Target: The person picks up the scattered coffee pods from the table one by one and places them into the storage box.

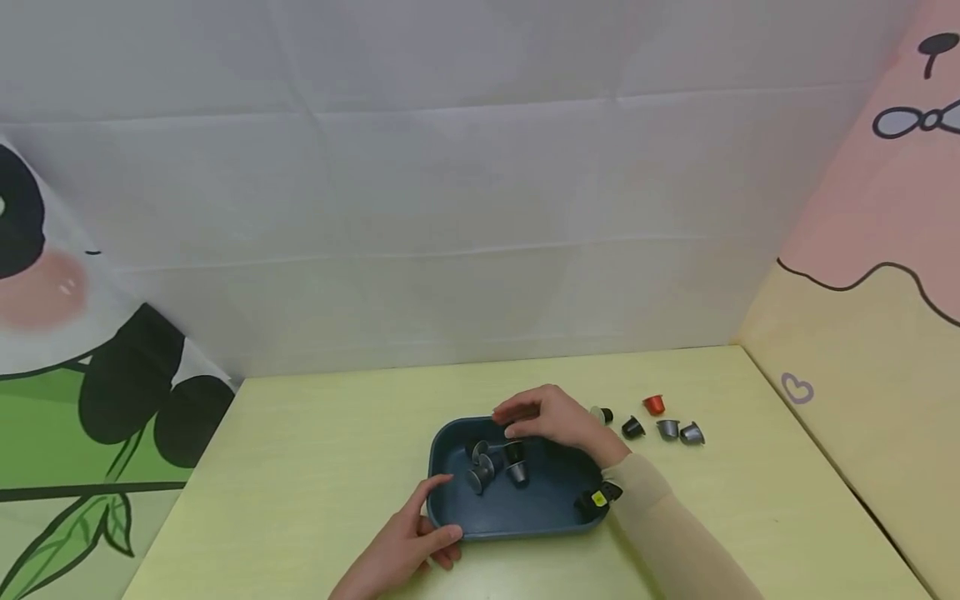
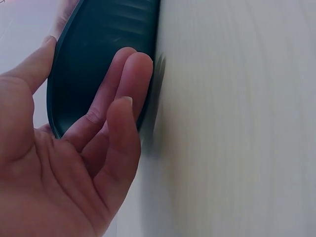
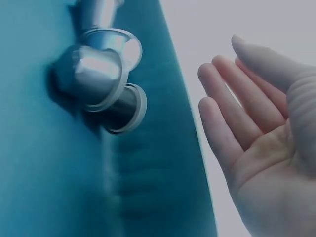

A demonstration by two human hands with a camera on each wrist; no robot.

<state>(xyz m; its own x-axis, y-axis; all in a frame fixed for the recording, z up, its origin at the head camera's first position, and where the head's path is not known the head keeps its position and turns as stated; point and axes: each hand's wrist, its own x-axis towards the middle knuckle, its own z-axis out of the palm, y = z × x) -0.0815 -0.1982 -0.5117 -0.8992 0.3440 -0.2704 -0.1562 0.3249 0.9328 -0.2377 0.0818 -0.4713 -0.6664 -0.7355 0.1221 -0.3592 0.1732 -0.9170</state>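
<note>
A dark blue tray (image 1: pixel 525 529) lies on the table with several coffee capsules (image 1: pixel 480 479) in its left half, dark and silvery ones in a loose cluster. My left hand (image 1: pixel 408 533) holds the tray's near left corner. In the left wrist view, that hand's bent fingers (image 2: pixel 136 79) lie against the tray's outer wall (image 2: pixel 74 98). Over the tray's far side hovers my right hand (image 1: pixel 555 417), its fingers loosely bent. The right wrist view shows its palm (image 3: pixel 266 148) bare, beside the tray edge and the silvery capsules (image 3: pixel 98 74).
Right of the tray, more capsules lie on the table (image 1: pixel 300 483): a red one (image 1: pixel 654 405), a black one (image 1: pixel 633 427), two grey ones (image 1: pixel 667 429) and a pale-and-black one (image 1: pixel 602 414) by the right wrist. A white cloth wall (image 1: pixel 450 208) stands behind; printed panels flank the table.
</note>
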